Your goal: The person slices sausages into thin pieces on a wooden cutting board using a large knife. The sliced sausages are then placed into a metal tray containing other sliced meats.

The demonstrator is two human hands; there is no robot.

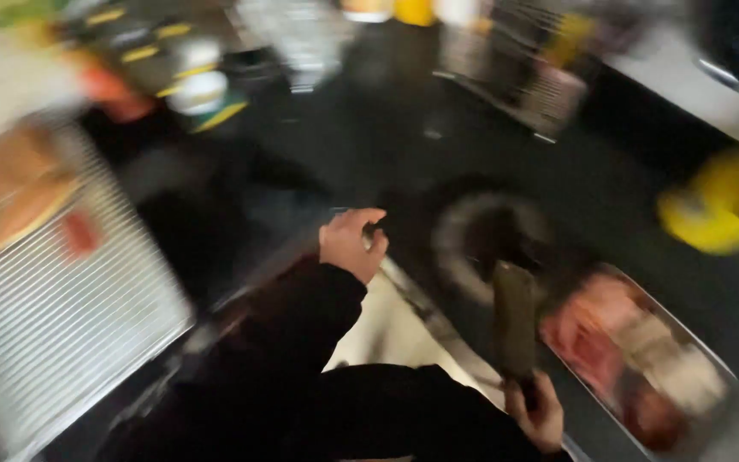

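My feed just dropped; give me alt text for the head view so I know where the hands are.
Blurred view down onto a dark counter: the right hand grips a cleaver-like blade pointing up, beside a metal tray of raw meat. The left hand, in a dark sleeve, closes on something small and dark; what it is cannot be made out.

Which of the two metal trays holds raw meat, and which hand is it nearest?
The tray at lower right, beside the right hand gripping a cleaver. It holds pink meat; the ribbed tray at left does not.
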